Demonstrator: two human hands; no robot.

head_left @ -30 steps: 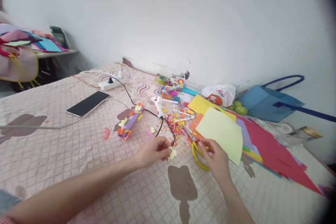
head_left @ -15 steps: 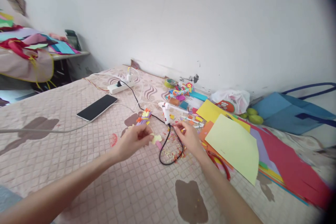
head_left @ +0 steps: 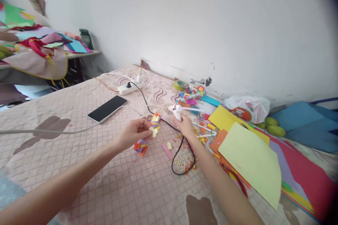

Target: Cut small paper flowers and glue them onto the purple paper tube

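Note:
My left hand [head_left: 137, 130] is closed in a pinch on a pale yellow paper flower [head_left: 154, 132], held just above the cloth. My right hand [head_left: 185, 127] is wrapped round the handle of a white glue gun [head_left: 176, 111], whose nozzle points left. A black cord [head_left: 173, 166] trails from the gun and loops on the cloth. Two orange and purple paper pieces with yellow bits lie by my left hand, one beyond it [head_left: 155, 116] and one nearer [head_left: 141, 147]. Between my hands lies a pink paper strip [head_left: 167, 150] beside a small pale yellow cutout [head_left: 169, 145].
A phone [head_left: 107, 109] and a white power strip [head_left: 131, 87] lie left. Red-handled scissors [head_left: 241, 182], paper scraps and a pale yellow sheet [head_left: 252, 160] are right. Tape [head_left: 180, 85], a plastic bag [head_left: 249, 107] and green fruit [head_left: 274, 130] stand along the wall. Another person's hand [head_left: 7, 36] shows far left.
My right hand has gone from beside the cord to a grip on the glue gun's handle, and the gun has turned. The yellow flower has come away from the pink strip in my left hand.

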